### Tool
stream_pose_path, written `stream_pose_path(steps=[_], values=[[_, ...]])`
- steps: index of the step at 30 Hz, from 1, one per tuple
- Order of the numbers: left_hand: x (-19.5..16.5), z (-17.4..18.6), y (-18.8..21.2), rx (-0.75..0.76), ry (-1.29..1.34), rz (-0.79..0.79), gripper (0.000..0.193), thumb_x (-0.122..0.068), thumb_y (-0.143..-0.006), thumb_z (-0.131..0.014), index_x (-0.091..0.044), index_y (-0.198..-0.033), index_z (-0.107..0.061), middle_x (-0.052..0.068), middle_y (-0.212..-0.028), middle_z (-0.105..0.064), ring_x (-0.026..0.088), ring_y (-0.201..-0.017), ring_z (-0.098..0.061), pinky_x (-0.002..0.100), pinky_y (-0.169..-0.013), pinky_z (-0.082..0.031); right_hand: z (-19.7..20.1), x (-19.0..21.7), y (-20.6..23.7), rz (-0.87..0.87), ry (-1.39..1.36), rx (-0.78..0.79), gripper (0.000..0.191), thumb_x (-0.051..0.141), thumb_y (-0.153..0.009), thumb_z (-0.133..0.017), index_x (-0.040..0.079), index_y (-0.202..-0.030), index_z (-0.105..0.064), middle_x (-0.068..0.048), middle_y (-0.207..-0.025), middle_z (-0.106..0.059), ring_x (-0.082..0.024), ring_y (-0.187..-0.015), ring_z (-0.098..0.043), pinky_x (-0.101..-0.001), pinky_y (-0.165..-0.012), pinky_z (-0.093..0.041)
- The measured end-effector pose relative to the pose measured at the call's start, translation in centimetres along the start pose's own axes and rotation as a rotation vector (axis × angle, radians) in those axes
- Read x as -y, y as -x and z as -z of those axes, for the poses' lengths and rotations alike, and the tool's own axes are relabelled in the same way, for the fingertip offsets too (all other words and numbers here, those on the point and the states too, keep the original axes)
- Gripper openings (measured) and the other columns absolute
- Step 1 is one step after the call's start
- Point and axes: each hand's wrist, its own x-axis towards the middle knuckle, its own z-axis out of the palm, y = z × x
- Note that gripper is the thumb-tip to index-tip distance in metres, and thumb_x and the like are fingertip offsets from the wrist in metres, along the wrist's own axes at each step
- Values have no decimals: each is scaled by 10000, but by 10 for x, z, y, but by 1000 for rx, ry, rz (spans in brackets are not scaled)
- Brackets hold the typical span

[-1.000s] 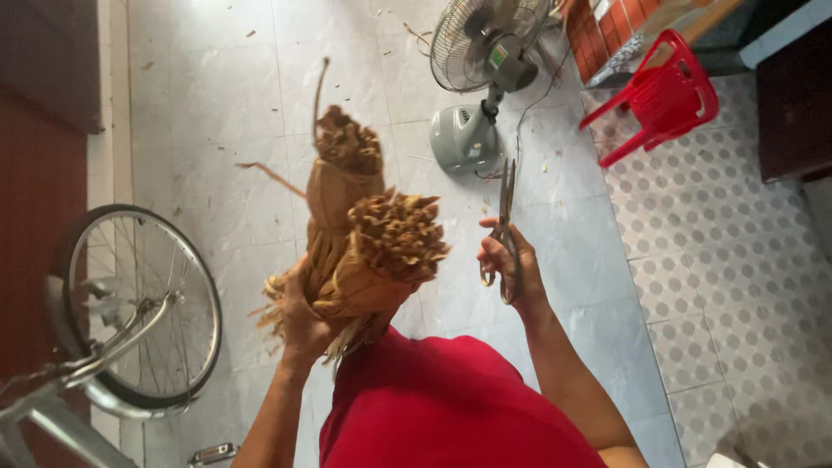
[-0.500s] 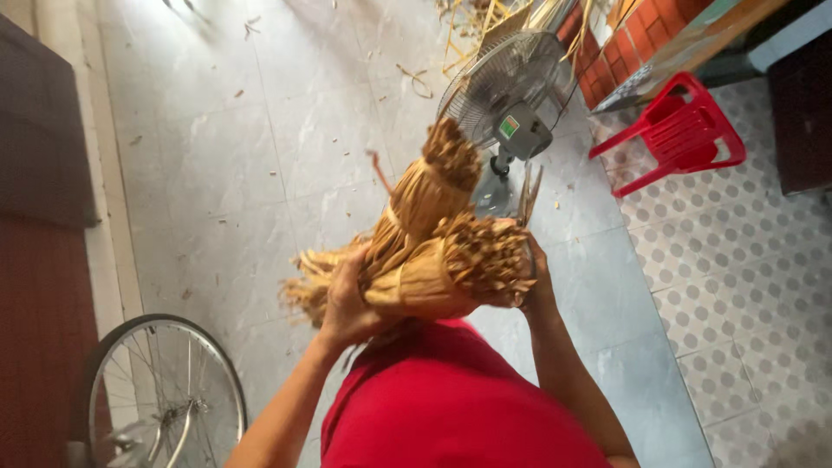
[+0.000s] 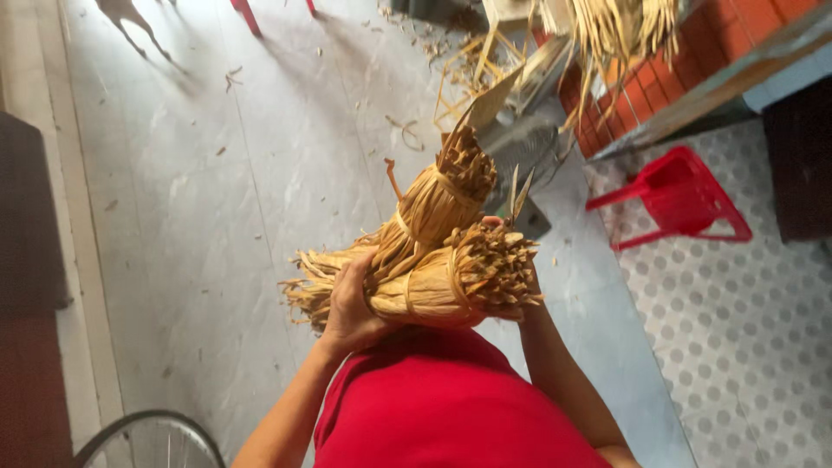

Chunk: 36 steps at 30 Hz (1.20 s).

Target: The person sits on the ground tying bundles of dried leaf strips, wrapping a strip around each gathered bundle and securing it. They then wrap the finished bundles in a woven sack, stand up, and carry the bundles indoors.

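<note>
Two tied bundles of dry tan strips are held in front of my red shirt. The lower bundle (image 3: 451, 282) lies crosswise and the upper bundle (image 3: 438, 199) points up and to the right. My left hand (image 3: 351, 303) grips both near their frayed ends. My right hand (image 3: 497, 224) is mostly hidden behind the cut ends of the bundles, only fingertips showing. Thin scissor blades (image 3: 518, 192) stick up from it above the lower bundle.
A red plastic stool (image 3: 680, 199) stands on the dotted tiles at right. A grey fan (image 3: 520, 143) sits just beyond the bundles. Loose strips and scraps (image 3: 468, 69) litter the floor by the brick wall (image 3: 711, 43). A bicycle wheel (image 3: 147, 429) shows at bottom left.
My right hand with the scissors has come in against the bundles, which now lie more crosswise. The view has swung away from the bicycle wheel toward the wall and scraps.
</note>
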Motion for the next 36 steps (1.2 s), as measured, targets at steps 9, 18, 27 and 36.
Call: stream_pose_path(steps=[9,18,27,36], values=[[37,-6,-94,-3,-11,37,1015,-353,-572,-980,-26,-1401,-494,186,-1264,-630,366,-1173,-601,465,-1033,-477,3,36,-105,3,277,-122,574,386,-1028,-543,56,-1484,-428,-239,-1476,-519,-332,-1344,-557,-453,-1078,-499],[102,18,-199,82,120,6,968,-325,-617,-990,-27,-1406,-516,177,-1286,-648,356,-1218,-625,452,-1061,-490,0,32,-200,81,504,-331,550,330,-1017,-544,51,-1480,-446,-209,-1485,-524,-310,-1365,-530,-434,-1101,-450],[171,63,-310,225,135,-123,1039,-370,-559,-993,-11,-1398,-496,164,-1243,-639,354,-1136,-608,444,-986,-480,-19,20,-288,170,627,-556,530,275,-1006,-545,45,-1477,-464,-180,-1494,-530,-287,-1386,-504,-414,-1124,-402],[213,47,-403,428,167,-214,1027,-327,-581,-947,-22,-1446,-483,150,-1227,-634,350,-1132,-588,452,-1005,-454,-61,51,-307,126,938,-611,515,220,-995,-546,40,-1473,-482,-150,-1502,-535,-265,-1406,-478,-395,-1148,-353]])
